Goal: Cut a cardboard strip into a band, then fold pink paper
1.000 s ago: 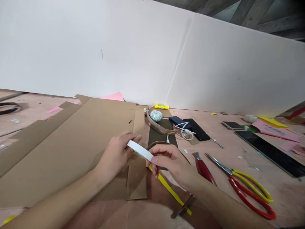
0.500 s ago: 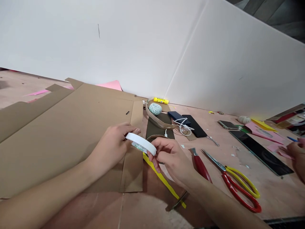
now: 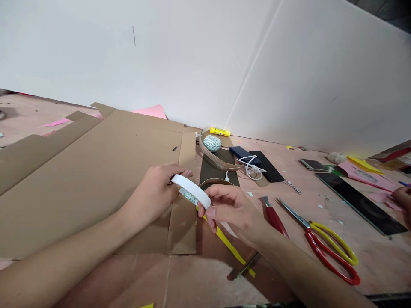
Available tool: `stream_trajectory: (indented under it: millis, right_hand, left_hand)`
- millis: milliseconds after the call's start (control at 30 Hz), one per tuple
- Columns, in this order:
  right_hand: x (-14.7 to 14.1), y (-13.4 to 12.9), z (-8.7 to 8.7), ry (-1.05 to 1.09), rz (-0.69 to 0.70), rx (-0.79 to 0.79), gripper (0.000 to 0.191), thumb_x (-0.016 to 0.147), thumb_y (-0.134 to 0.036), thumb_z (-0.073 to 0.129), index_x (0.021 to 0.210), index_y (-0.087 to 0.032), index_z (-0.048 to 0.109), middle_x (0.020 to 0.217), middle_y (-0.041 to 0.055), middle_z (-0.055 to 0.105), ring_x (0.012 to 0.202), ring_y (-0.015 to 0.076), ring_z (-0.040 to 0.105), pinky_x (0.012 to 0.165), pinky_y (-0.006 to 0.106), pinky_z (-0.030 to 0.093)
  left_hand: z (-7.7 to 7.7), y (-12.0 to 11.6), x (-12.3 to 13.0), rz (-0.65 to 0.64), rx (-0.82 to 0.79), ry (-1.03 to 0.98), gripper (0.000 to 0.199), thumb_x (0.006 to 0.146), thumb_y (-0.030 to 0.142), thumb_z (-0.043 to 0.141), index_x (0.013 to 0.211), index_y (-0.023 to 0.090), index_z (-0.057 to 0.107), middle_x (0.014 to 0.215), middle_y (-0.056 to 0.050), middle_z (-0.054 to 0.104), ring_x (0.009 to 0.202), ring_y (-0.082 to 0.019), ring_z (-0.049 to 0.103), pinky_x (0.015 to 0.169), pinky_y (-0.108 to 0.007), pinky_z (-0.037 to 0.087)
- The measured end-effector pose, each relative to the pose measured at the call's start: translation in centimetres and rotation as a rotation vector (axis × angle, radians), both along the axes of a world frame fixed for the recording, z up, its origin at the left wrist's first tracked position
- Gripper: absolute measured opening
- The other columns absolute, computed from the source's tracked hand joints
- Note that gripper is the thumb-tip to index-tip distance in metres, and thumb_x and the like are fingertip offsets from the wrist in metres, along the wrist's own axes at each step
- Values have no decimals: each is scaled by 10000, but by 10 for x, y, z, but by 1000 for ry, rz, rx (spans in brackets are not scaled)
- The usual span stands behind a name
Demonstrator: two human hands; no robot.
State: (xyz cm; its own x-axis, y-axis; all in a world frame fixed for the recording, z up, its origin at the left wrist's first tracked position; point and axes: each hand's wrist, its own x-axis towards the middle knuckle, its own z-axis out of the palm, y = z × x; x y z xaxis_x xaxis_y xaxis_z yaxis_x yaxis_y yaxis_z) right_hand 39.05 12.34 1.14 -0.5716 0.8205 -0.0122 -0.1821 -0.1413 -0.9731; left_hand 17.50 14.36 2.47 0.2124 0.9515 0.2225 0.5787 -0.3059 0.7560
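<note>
A roll of white tape with green print on its inner core is held up between both hands. My left hand grips its far left side, thumb on top. At the near right edge, my right hand pinches the roll with thumb and fingers. Beneath my left hand lies a large flat sheet of brown cardboard with fold lines. A yellow strip runs under my right hand. To the right of that hand are a red-handled tool and scissors with one red and one yellow handle loop.
Behind the hands are a glue stick, a patterned round object, a black phone and a white cable. A dark tablet lies at right, near another person's hand. A white board stands at the back.
The view has shifted slightly, so the table things sit a little further right. Both hands keep hold of the tape roll, which has tilted slightly and shows more of its printed core.
</note>
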Motion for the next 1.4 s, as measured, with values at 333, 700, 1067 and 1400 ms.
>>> stream_trajectory:
  millis: [333, 700, 1067, 1400]
  right_hand:
    - [-4, -2, 4, 3, -22, -29, 181, 697, -107, 644, 798, -183, 773, 761, -2, 742, 536, 88, 582, 542, 226, 485]
    - [-3, -4, 4, -12, -25, -43, 72, 811, -216, 734, 841, -180, 789, 825, 32, 755, 568, 117, 589, 540, 262, 505]
    - [-4, -3, 5, -22, -51, -56, 223, 661, -146, 612, 786, -185, 792, 765, 19, 754, 549, 118, 599, 559, 261, 478]
    - [2, -4, 9, -34, 58, -17, 168, 821, -218, 729, 962, -181, 813, 902, 42, 770, 618, 122, 625, 601, 264, 501]
  left_hand:
    - [2, -2, 1, -29, 14, 4, 318, 960, 379, 538, 741, 196, 678, 737, 9, 632, 662, -142, 521, 664, -294, 371]
    - [4, -2, 1, -31, 16, 14, 344, 982, 389, 543, 725, 195, 664, 716, 7, 643, 651, -144, 517, 655, -278, 383]
    - [5, -4, 2, -38, 22, 15, 348, 985, 366, 546, 707, 190, 660, 705, 7, 619, 628, -135, 495, 641, -285, 366]
    - [4, -2, 0, -49, -78, -102, 383, 998, 414, 565, 727, 184, 707, 657, 14, 646, 623, -134, 529, 618, -272, 411]
